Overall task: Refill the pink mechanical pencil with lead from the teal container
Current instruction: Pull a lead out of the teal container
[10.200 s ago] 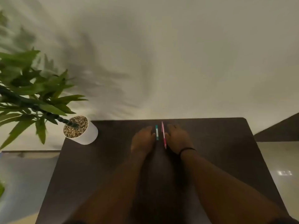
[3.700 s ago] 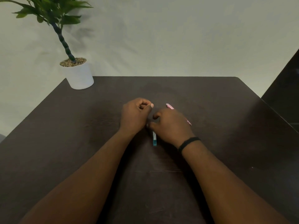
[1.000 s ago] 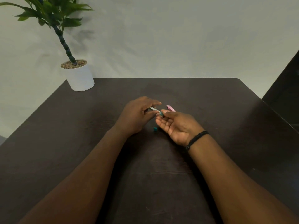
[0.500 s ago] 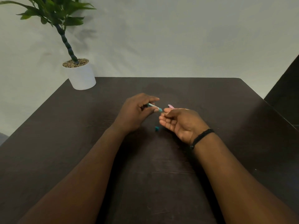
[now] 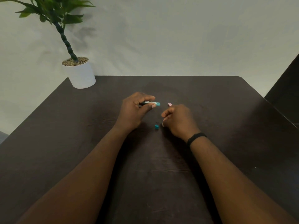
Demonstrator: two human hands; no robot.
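My left hand [image 5: 135, 110] pinches the teal lead container [image 5: 152, 103] between thumb and fingers, holding it level with its open end pointing right. The container's small teal cap [image 5: 156, 126] lies on the dark table [image 5: 226, 126] between my hands. My right hand [image 5: 179, 120] is curled with the fingertips pinched together; any lead between them is too thin to make out. Only the tip of the pink mechanical pencil [image 5: 169, 104] shows past my right hand's knuckles; the rest is hidden behind the hand.
A white pot [image 5: 80, 73] with a green plant stands at the table's far left corner. A black band [image 5: 195, 137] circles my right wrist. A pale wall runs behind the table, and a dark panel [image 5: 286, 88] rises at the right.
My right hand has turned palm down and closed its fingertips into a pinch. My left hand has levelled the container, which was tipped toward the right palm.
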